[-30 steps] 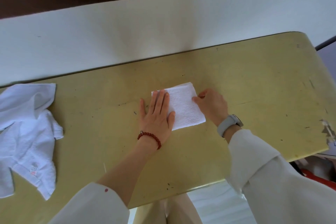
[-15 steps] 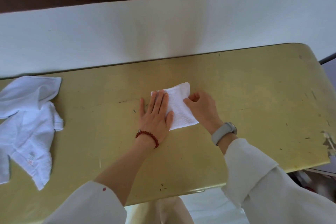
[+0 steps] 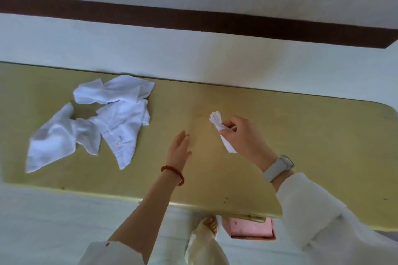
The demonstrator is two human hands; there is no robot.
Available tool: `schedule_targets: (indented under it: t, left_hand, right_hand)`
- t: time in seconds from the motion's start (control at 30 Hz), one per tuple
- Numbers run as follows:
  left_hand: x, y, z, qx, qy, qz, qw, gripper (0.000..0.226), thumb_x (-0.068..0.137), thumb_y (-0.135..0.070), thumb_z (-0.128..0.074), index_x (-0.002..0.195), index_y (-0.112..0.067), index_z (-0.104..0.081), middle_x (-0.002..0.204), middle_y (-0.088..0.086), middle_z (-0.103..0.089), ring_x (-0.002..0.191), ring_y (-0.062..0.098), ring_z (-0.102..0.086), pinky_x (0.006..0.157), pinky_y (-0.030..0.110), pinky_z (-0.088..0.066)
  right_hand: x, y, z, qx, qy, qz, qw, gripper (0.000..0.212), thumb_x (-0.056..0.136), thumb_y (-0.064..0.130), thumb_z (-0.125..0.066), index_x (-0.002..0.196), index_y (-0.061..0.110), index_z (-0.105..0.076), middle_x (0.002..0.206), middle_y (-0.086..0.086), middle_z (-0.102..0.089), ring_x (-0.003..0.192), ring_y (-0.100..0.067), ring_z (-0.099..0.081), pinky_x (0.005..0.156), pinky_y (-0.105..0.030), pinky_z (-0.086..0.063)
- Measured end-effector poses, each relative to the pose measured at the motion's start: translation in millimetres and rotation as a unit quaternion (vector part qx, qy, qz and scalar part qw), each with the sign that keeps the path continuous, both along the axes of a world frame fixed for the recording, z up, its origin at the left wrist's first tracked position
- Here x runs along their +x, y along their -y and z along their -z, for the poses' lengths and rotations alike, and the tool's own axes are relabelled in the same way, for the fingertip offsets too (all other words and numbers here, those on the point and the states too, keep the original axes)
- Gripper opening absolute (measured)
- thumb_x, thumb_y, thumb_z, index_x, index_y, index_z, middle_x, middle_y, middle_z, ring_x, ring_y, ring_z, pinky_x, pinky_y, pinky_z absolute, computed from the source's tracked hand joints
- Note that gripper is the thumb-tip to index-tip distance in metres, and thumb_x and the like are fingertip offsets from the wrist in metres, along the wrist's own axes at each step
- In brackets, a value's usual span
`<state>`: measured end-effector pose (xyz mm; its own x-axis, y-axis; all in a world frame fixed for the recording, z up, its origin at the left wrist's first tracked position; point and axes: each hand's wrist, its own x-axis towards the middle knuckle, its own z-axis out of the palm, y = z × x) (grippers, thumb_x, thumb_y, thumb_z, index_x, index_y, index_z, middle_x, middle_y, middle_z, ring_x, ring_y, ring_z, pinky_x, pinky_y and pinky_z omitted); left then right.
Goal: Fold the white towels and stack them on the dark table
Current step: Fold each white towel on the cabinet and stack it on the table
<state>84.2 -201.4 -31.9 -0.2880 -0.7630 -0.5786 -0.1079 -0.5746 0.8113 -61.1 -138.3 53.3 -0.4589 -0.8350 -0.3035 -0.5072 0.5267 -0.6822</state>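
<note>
My right hand (image 3: 243, 137) grips the folded white towel (image 3: 217, 122) and holds it up edge-on above the yellow-green table (image 3: 301, 135). The towel's layered edges fan out past my fingers. My left hand (image 3: 178, 149) hovers flat with straight fingers over the table, left of the towel, touching nothing. A heap of unfolded white towels (image 3: 92, 122) lies crumpled on the table's left part. No dark table shows in this view.
A white wall with a dark brown band (image 3: 193, 19) runs behind the table. A pink box (image 3: 252, 228) sits on the floor under the table's near edge, beside my foot (image 3: 206, 226). The table's right end is rounded.
The folded towel lay flat under both hands; my right hand has now lifted it off the table. My left hand has come off the towel. The view has swung left, showing more of the heap.
</note>
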Motion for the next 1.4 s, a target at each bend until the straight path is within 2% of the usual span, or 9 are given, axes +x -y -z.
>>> schedule_targets:
  t: [0.13,0.3,0.43,0.5,0.63,0.73,1.0,1.2,1.4]
  left_hand:
    - [107,-4,-27,0.181,-0.137,-0.080,0.971,0.049,0.098,-0.042,-0.026,0.131,-0.010,-0.043,0.122,0.007,-0.054,0.113,0.024,-0.049,0.094,0.041,-0.038]
    - [301,-60,-77,0.140,-0.224,-0.171,0.949,0.051,0.096,-0.048,-0.028,0.102,-0.012,-0.062,0.097,0.006,-0.068,0.093,0.021,-0.059,0.081,0.037,-0.045]
    - [457,-145,-101,0.012,-0.076,-0.223,0.972,0.021,0.094,-0.024,-0.049,0.090,-0.011,-0.065,0.083,0.004,-0.062,0.075,0.018,-0.057,0.068,0.030,-0.048]
    - [527,-193,-107,-0.049,0.036,-0.281,0.958,0.021,0.090,-0.024,-0.057,0.077,-0.009,-0.063,0.070,0.002,-0.054,0.067,0.017,-0.050,0.064,0.028,-0.046]
    - [646,-274,-120,-0.124,0.204,-0.399,0.885,0.044,0.086,-0.027,-0.061,0.046,-0.020,-0.043,0.042,-0.011,-0.034,0.045,0.003,-0.030,0.048,0.013,-0.026]
    - [724,-323,-123,-0.133,0.274,-0.485,0.820,0.045,0.088,-0.017,-0.058,0.047,-0.027,-0.041,0.039,-0.012,-0.038,0.041,0.003,-0.033,0.042,0.014,-0.022]
    - [931,-435,-113,-0.082,0.319,-0.668,0.667,0.016,0.082,-0.015,-0.064,0.067,-0.016,-0.062,0.057,-0.007,-0.046,0.049,0.006,-0.038,0.048,0.014,-0.029]
    - [1114,-496,-124,-0.044,0.345,-0.720,0.600,0.013,0.085,-0.016,-0.061,0.076,-0.008,-0.068,0.058,-0.006,-0.049,0.053,0.007,-0.041,0.050,0.011,-0.030]
    - [1261,-565,-149,-0.009,0.367,-0.749,0.551,0.014,0.078,-0.029,-0.051,0.074,-0.020,-0.061,0.072,0.004,-0.056,0.068,0.019,-0.048,0.064,0.026,-0.039]
  right_hand:
    - [101,5,-35,-0.039,0.047,-0.104,0.993,0.009,0.086,0.015,-0.057,0.092,0.011,-0.062,0.087,0.001,-0.063,0.077,-0.015,-0.057,0.067,-0.026,-0.042]
    - [263,-21,-63,-0.075,0.144,-0.149,0.975,0.012,0.086,0.008,-0.058,0.097,0.007,-0.063,0.077,-0.004,-0.064,0.065,-0.010,-0.054,0.062,-0.024,-0.042]
    - [408,-60,-57,-0.055,0.177,-0.230,0.955,0.022,0.085,0.004,-0.055,0.105,0.010,-0.063,0.073,0.004,-0.062,0.070,-0.015,-0.055,0.068,-0.031,-0.045]
    - [486,-82,-54,-0.043,0.191,-0.275,0.941,0.024,0.085,0.003,-0.054,0.105,0.015,-0.062,0.083,-0.001,-0.066,0.076,-0.017,-0.060,0.073,-0.034,-0.049]
    - [637,-123,-44,-0.053,0.160,-0.380,0.909,0.022,0.085,0.008,-0.056,0.106,0.013,-0.062,0.088,-0.004,-0.066,0.080,-0.019,-0.059,0.071,-0.032,-0.046]
    - [740,-156,-42,-0.081,0.116,-0.461,0.876,0.021,0.087,0.014,-0.057,0.107,0.011,-0.062,0.090,-0.003,-0.067,0.083,-0.021,-0.060,0.068,-0.026,-0.038]
    - [993,-225,-48,-0.105,0.109,-0.627,0.765,0.013,0.088,0.020,-0.057,0.096,0.011,-0.062,0.074,0.004,-0.059,0.073,-0.023,-0.055,0.067,-0.030,-0.041]
    - [1211,-267,-47,-0.107,0.145,-0.704,0.687,0.009,0.087,0.016,-0.059,0.089,0.009,-0.062,0.072,0.005,-0.060,0.074,-0.021,-0.050,0.066,-0.028,-0.034]
    - [1393,-333,-63,-0.070,0.146,-0.765,0.624,0.020,0.087,0.018,-0.058,0.101,0.005,-0.062,0.097,-0.011,-0.068,0.094,-0.028,-0.059,0.079,-0.034,-0.044]
